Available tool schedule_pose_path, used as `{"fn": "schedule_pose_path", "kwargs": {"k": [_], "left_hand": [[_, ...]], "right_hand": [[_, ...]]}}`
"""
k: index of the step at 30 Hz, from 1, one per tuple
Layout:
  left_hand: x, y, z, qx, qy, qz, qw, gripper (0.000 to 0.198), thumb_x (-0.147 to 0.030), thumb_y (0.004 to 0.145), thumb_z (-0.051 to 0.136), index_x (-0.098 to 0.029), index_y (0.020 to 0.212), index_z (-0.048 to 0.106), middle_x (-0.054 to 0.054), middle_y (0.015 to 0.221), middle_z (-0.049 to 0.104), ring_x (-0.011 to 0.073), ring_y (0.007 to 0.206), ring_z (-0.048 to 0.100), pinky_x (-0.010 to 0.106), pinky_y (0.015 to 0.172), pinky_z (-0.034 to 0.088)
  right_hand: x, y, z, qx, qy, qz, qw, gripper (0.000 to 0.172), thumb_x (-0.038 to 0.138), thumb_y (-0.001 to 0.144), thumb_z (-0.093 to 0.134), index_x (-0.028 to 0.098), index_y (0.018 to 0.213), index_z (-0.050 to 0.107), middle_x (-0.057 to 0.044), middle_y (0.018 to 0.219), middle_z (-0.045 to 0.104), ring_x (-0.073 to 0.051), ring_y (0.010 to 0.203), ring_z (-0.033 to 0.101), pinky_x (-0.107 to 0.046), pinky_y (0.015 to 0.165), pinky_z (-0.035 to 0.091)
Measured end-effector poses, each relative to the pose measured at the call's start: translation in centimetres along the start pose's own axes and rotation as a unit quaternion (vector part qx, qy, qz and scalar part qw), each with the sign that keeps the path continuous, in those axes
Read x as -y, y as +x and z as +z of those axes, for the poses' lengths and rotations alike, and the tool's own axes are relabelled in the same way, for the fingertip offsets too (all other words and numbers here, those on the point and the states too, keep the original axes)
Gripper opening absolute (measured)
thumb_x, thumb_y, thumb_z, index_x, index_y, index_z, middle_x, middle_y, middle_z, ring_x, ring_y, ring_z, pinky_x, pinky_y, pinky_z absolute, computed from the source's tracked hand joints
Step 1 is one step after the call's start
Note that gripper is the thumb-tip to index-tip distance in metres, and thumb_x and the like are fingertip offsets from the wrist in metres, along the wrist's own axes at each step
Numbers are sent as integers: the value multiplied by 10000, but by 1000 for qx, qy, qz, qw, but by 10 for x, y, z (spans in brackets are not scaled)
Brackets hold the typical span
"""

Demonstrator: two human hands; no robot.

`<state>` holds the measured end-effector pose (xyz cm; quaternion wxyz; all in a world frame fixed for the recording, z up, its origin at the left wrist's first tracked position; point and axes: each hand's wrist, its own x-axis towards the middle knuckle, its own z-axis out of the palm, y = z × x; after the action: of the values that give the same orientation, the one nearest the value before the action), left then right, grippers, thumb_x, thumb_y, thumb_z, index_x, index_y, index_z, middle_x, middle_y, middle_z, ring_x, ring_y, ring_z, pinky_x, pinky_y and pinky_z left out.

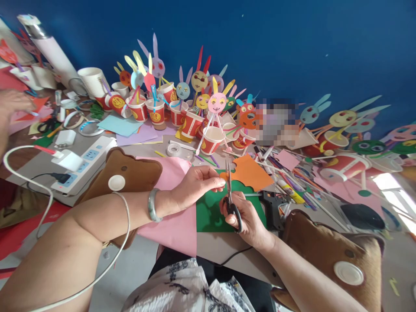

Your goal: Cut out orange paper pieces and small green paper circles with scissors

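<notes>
Head view. A deep blue wall (292, 43) fills the background, well beyond the fingers. Below it, a grey table (208, 245) extends to both sides of the fingers. Directly beneath them lies a green sheet (208, 216), with a pink sheet (175, 225) adjoining on their left and a notched orange sheet (255, 173) just beyond and to their right. A white power strip (87, 169) stands farther to the left. Of the containers, a stack of nested white cups (92, 82) stands beyond the fingers to the far left; straight ahead is a red-and-white paper cup (212, 141), above which rises a pink rabbit-eared face (217, 103), its thin limbs hanging over the cup's front. The cup's interior is too small to tell. The right hand (243, 216) is closed about the black handles of the scissors (231, 203), whose blades point away from it, just right of the left fingertips. The left hand (199, 182) has thumb and forefinger pinched narrowly on a small orange piece (227, 175), which lies at the tips of those fingers, against the blades.
</notes>
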<state>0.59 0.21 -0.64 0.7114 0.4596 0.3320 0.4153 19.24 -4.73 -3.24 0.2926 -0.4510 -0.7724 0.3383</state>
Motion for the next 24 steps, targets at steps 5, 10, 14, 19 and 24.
{"fn": "schedule_pose_path", "kwargs": {"k": [5,10,14,19,24], "left_hand": [[0,0,0,-4,5,4,1000,175,-251,747,707,-148,676,583,2,654,635,119,668,565,294,712,455],[0,0,-1,-4,13,12,1000,154,-235,753,691,-145,683,588,8,664,638,121,676,571,294,714,457],[0,1,-1,-9,12,12,1000,158,-235,754,691,-146,683,581,8,662,637,117,669,568,291,711,456],[0,1,-1,-7,11,17,1000,169,-247,759,693,-151,681,577,6,659,635,116,665,566,290,704,458],[0,1,-1,-4,6,11,1000,166,-240,745,697,-151,670,578,1,649,632,112,654,565,280,692,460]], "right_hand": [[-2,0,0,-1,1,-1,1000,705,862,817,323,200,642,491,-20,626,574,-173,622,471,-356,727,384],[-2,0,0,-2,-1,0,1000,708,863,817,318,199,641,491,-22,625,584,-173,624,476,-361,732,395],[-2,0,0,-3,-5,1,1000,715,868,812,312,200,640,500,-26,624,596,-173,618,480,-372,737,406],[0,0,0,-4,-4,1,1000,703,862,816,325,204,640,499,-28,624,593,-177,624,482,-371,734,412],[3,1,0,-6,-8,2,1000,703,864,812,338,204,637,506,-36,624,603,-181,624,493,-371,721,430]]}}
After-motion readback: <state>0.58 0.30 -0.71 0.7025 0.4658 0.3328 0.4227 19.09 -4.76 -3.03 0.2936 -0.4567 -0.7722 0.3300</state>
